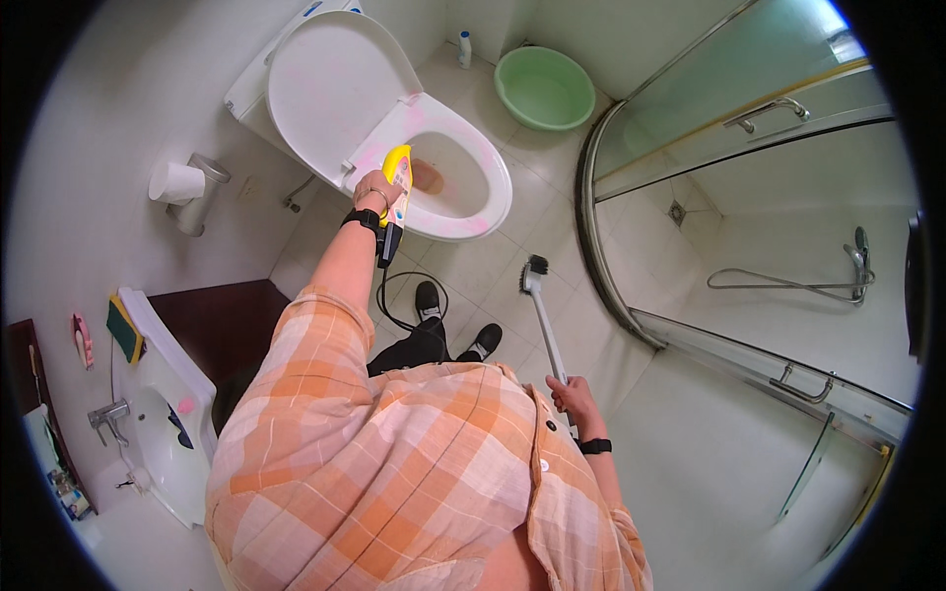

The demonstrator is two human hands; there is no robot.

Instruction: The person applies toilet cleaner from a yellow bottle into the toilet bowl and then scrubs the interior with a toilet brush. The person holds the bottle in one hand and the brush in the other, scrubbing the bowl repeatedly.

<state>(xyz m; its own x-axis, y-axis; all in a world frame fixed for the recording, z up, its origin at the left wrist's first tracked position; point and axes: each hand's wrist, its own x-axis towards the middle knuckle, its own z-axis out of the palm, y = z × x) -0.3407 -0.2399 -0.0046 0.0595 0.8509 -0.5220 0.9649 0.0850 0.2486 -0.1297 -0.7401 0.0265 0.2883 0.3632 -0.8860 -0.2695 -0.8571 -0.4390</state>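
My left hand [375, 190] grips a yellow and white cleaner bottle [399, 168] beside the toilet bowl opening. Under it is the white toilet seat [491, 177], smeared with pink liquid in several spots. The raised toilet lid [336, 81] carries fainter pink marks. Reddish-brown liquid [427, 177] shows inside the bowl. At my right side, my right hand [575, 395] is closed around the grey handle of a scrub brush [547, 321]. Its black bristle head points away from me, above the floor tiles.
A green plastic basin [545, 89] and a white bottle with blue cap [464, 50] stand beyond the toilet. To the right curves a glass shower enclosure [621, 310]. A washbasin [159, 399] and toilet roll [177, 182] are on the left. A black cable [414, 275] loops near my feet.
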